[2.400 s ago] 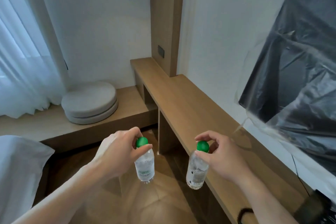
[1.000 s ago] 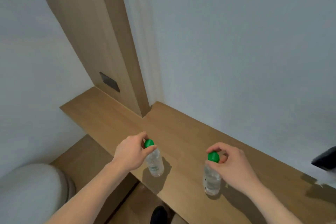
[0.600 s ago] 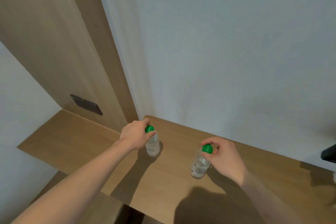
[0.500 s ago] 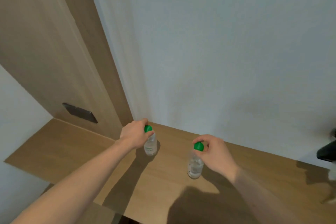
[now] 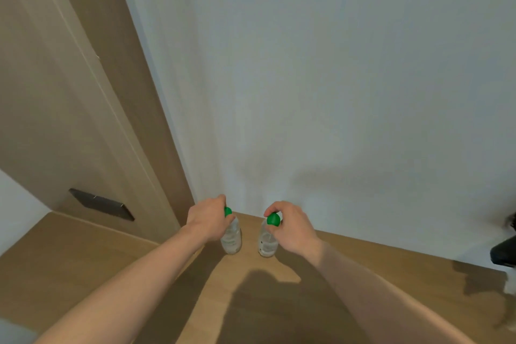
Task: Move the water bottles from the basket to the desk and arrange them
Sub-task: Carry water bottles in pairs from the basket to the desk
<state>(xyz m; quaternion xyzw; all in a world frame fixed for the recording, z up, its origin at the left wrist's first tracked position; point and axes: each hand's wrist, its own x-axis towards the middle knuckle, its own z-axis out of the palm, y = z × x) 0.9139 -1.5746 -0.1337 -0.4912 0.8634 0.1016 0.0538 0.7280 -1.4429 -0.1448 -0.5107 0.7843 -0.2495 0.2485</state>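
Two small clear water bottles with green caps stand upright side by side on the wooden desk (image 5: 377, 282), close to the white wall. My left hand (image 5: 208, 220) grips the left bottle (image 5: 232, 239) around its neck and cap. The right bottle (image 5: 267, 241) is pinched at its green cap by my right hand (image 5: 293, 227). A narrow gap separates the two bottles. The basket is out of view.
A tall wooden panel (image 5: 83, 92) with a dark wall plate (image 5: 102, 204) rises just left of the bottles. A dark object (image 5: 505, 254) pokes in at the right edge, above the desk. The desk runs on to the left and right.
Both hands carried the bottles from over the floor to the desk and back toward the wall. The right bottle moved left, so the pair now stands close together.
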